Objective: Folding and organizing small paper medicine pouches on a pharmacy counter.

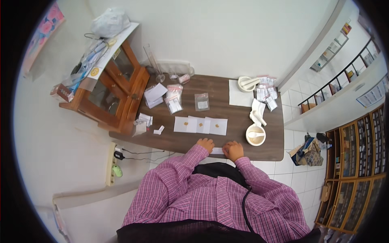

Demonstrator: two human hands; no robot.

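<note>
At the table's near edge, a narrow white paper strip (217, 150) lies flat between my two hands. My left hand (206, 145) presses its fingers on the left end, and my right hand (233, 151) has its curled fingers on the right end. Just beyond them, three white paper sheets (194, 129) overlap in a row. Each bears a small heap of brown powder (200, 124). To the right stands a white mortar (256, 143) with a white scoop or spatula (256, 134) in it. Behind it, a white pestle (259, 118) rests on a crumpled white cloth or tissue (258, 106).
A second mortar (242, 88) with its pestle (251, 82) stands at the back right, beside packed plastic sachets (263, 93). Further left lie a clear zip bag (202, 103), more sachets (174, 103), loose papers (155, 94) and small folded papers (159, 130). A wooden cabinet (121, 91) borders the left; a glass cylinder (153, 62) stands behind.
</note>
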